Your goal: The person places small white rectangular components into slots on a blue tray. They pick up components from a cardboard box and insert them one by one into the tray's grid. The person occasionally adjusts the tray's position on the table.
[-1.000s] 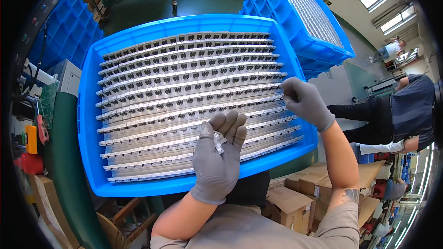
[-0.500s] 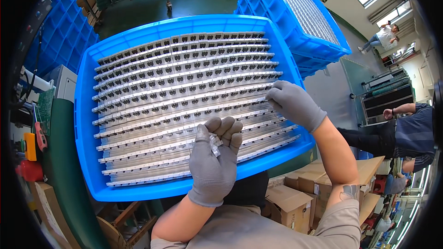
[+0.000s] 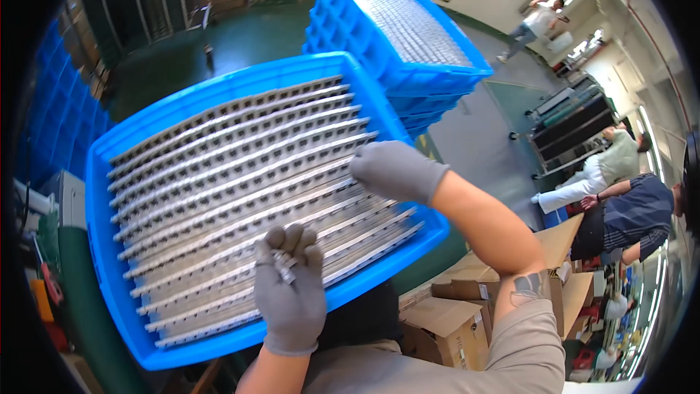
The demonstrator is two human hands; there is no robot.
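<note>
My left hand (image 3: 292, 299) is turned palm up, its gray-gloved fingers curled into a cup around a few small silvery pieces (image 3: 285, 268) that sit in the palm and against the fingers. My right hand (image 3: 397, 171), gloved alike, is beyond it and to its right, back upward and fingers bent down; their tips are hidden, so I cannot tell whether they grip anything or touch what lies below. Ahead of my left hand and leftward from my right are the long rows of pale parts (image 3: 226, 190), many with dark fittings, packed in the blue bin (image 3: 211, 346) under both hands. Past my right hand, farther ahead, a filled blue bin (image 3: 354, 36) tops a stack. Nearer me, below my right forearm, are open cardboard boxes (image 3: 441, 319). Well off to the right of my right hand is a person in a dark striped shirt (image 3: 636, 211).
</note>
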